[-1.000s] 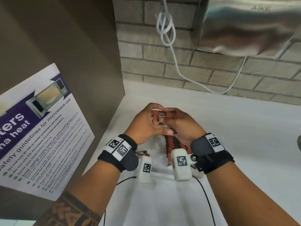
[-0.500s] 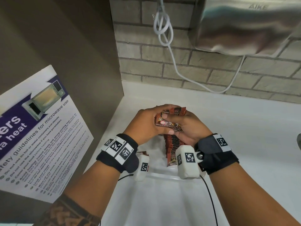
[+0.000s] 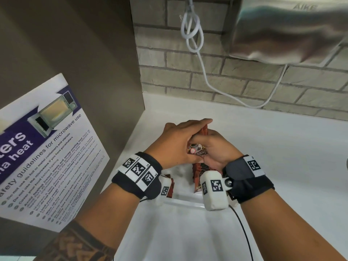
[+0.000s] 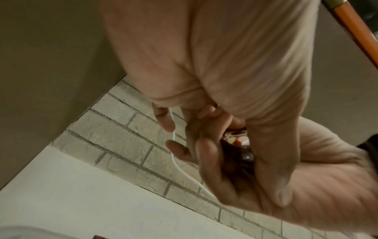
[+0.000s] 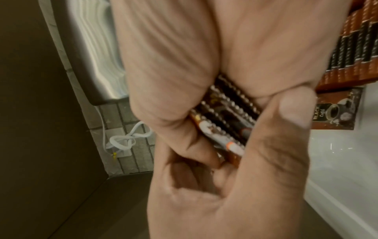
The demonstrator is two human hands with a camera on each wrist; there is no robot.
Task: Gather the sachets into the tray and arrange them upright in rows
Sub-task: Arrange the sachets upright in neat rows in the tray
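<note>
Both hands meet above the clear tray (image 3: 188, 202) and hold a stack of brown coffee sachets (image 3: 196, 150) between them. My left hand (image 3: 190, 140) lies over the stack, fingers stretched across its top and thumb against its near end. My right hand (image 3: 212, 146) cups the stack from the right and below. The right wrist view shows the crimped sachet edges (image 5: 225, 116) squeezed between palm and thumb. A row of sachets (image 3: 200, 169) stands upright in the tray under the hands, also seen as a row of sachets (image 5: 358, 48) behind the right hand.
A few more sachets (image 3: 170, 185) stand at the tray's left side, partly behind the left wrist camera. A brown side panel with a microwave poster (image 3: 47, 147) stands close on the left. The brick wall, a white cable (image 3: 203, 76) and a steel hand dryer (image 3: 282, 29) lie behind.
The stack has turned from facing me to lying flatter between the hands. My left fingers have straightened and slid over its top, covering most of it.
</note>
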